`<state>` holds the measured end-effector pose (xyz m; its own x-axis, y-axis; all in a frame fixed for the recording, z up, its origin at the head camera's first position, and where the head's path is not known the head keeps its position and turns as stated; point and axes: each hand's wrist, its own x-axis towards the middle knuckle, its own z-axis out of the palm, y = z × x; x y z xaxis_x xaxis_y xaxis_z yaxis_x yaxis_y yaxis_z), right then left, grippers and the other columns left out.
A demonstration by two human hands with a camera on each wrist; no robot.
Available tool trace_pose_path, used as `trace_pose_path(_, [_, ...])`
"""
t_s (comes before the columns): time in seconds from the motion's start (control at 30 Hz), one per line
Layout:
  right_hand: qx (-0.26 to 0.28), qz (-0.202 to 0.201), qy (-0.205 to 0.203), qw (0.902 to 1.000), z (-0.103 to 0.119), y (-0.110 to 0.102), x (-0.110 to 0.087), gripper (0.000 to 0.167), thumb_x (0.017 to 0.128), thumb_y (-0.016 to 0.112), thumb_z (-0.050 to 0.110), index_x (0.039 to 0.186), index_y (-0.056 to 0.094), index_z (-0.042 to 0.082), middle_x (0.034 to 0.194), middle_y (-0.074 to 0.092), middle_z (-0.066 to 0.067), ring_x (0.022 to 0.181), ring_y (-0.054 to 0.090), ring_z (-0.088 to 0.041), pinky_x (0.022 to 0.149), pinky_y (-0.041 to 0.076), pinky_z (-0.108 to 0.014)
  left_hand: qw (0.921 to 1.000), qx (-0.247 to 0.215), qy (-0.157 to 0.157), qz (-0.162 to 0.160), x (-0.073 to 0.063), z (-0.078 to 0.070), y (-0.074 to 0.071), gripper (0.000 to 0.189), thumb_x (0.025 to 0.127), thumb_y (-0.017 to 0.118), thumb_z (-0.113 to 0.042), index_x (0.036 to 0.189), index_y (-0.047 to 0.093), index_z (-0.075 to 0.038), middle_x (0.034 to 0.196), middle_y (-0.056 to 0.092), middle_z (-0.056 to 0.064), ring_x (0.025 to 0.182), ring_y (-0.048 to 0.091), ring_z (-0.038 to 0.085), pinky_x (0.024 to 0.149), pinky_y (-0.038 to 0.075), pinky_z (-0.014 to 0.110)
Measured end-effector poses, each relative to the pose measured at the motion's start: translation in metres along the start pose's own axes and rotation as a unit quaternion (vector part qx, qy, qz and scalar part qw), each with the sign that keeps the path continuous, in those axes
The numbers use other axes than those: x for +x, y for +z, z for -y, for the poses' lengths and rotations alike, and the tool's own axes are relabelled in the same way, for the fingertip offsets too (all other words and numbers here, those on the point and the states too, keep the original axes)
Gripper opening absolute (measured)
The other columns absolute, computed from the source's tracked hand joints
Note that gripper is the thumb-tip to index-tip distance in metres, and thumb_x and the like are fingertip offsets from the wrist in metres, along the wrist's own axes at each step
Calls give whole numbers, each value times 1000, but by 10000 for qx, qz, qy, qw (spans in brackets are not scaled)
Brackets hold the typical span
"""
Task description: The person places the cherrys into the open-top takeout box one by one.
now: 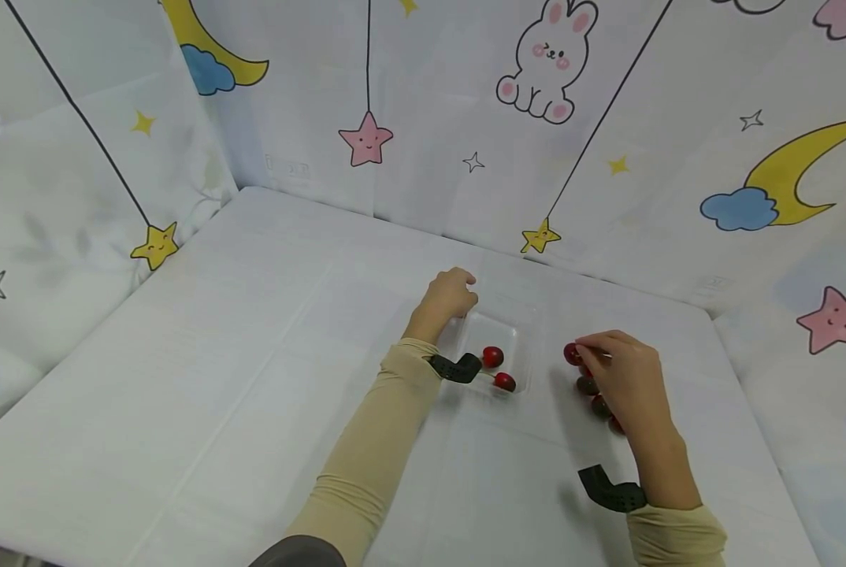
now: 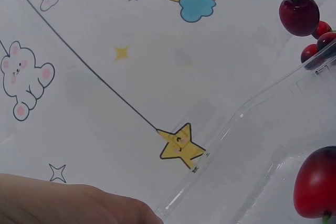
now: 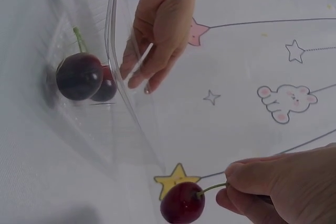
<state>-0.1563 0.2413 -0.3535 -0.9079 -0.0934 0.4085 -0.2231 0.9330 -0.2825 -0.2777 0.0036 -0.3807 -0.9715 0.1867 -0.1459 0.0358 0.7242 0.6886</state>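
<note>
My right hand (image 1: 628, 378) pinches a dark red cherry (image 3: 182, 203) by its green stem between thumb and fingers. The cherry hangs above the table, to the right of a clear plastic container (image 1: 529, 366). Two cherries lie inside that container, a red one (image 1: 492, 357) at the middle and another (image 1: 504, 382) near its front wall. My left hand (image 1: 447, 295) is at the container's far left corner, its fingers (image 3: 157, 59) loosely extended downward by the wall. Whether they touch the wall is hard to tell. Several loose cherries (image 1: 600, 406) lie in a line under my right hand, partly hidden by it.
The white-covered table (image 1: 217, 354) stretches far to the left. Behind it stands a white backdrop (image 1: 437, 79) printed with stars, moons and a rabbit. Black camera mounts (image 1: 610, 492) sit on both wrists.
</note>
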Motion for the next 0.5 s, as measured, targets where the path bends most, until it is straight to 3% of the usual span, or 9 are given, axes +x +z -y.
trace_pose_path(0.5, [79, -2, -131, 9999, 17, -1, -3, 9, 82, 71, 4, 90, 74, 3, 89, 70, -13, 80, 65, -29, 74, 54, -48, 10000, -26, 20, 32, 0, -1, -1, 42, 93, 52, -17, 135, 54, -12, 129, 61, 8, 97, 60, 21, 79, 52, 34])
